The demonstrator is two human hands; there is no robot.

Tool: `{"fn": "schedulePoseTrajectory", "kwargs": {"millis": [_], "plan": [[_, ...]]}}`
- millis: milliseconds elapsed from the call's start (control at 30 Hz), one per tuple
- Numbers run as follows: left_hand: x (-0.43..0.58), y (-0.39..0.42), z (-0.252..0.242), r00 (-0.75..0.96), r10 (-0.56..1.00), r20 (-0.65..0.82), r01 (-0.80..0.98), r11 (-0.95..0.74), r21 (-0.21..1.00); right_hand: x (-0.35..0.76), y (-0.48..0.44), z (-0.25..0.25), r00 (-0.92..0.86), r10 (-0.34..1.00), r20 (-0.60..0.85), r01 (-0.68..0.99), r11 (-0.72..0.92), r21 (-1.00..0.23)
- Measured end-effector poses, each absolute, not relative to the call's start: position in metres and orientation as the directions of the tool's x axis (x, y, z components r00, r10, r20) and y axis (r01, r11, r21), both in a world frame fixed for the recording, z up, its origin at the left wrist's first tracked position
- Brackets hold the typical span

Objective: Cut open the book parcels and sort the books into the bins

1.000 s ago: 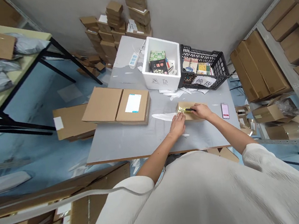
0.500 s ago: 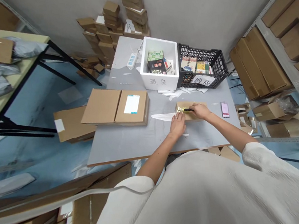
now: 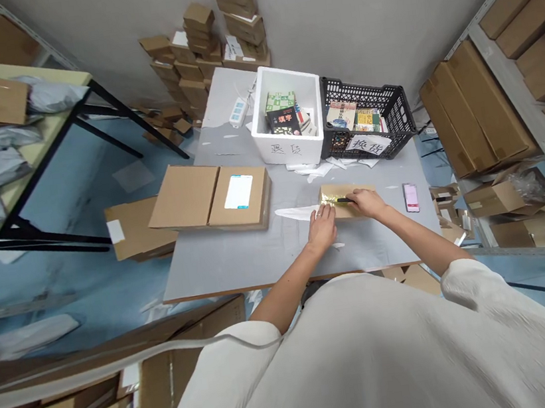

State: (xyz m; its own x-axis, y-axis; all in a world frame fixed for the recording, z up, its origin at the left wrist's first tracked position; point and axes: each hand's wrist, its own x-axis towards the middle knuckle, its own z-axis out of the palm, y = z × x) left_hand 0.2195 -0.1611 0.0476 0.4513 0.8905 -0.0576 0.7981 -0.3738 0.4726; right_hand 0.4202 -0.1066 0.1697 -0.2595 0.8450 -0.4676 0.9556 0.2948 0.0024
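A small cardboard box [image 3: 351,189] with shiny tape across its top lies on the grey table [image 3: 240,262] in front of me. My left hand [image 3: 322,225] grips the box at its near left corner, fingers over the taped top. My right hand [image 3: 369,202] is closed around a slim black utility knife [image 3: 344,200], whose tip points left at the tape. The blade itself is too small to make out. To the left, two bigger cardboard boxes lie side by side, one brown and plain [image 3: 185,195], the other with a white label [image 3: 239,191].
At the table's back stand a white foam bin [image 3: 290,151] and a black plastic crate [image 3: 397,121], both with books. A phone [image 3: 411,198] lies at the right. Paper scraps [image 3: 298,214] and a power strip [image 3: 239,112] are on the table. Shelving [image 3: 490,68] with boxes stands right.
The view has shifted slightly. My hands keep nearly the same places on the small box, with the black knife still at the tape.
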Motion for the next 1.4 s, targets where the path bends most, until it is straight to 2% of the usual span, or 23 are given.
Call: {"fn": "schedulePoseTrajectory", "kwargs": {"millis": [700, 900, 1100, 1400], "plan": [[0.224, -0.161, 0.052, 0.422, 0.903, -0.085, 0.831, -0.348, 0.434, 0.447, -0.108, 0.161, -0.246, 0.852, -0.462, 0.966, 0.257, -0.039], [0.227, -0.158, 0.052, 0.402, 0.911, -0.091, 0.844, -0.331, 0.422, 0.472, -0.107, 0.163, -0.196, 0.858, -0.475, 0.972, 0.233, 0.019], [0.231, -0.153, 0.057, 0.394, 0.911, -0.12, 0.87, -0.329, 0.367, 0.516, -0.118, 0.168, -0.133, 0.863, -0.487, 0.983, 0.177, 0.044], [0.239, -0.147, 0.068, 0.351, 0.919, -0.182, 0.911, -0.29, 0.294, 0.543, -0.12, 0.174, -0.152, 0.857, -0.493, 0.979, 0.198, 0.043]]}}
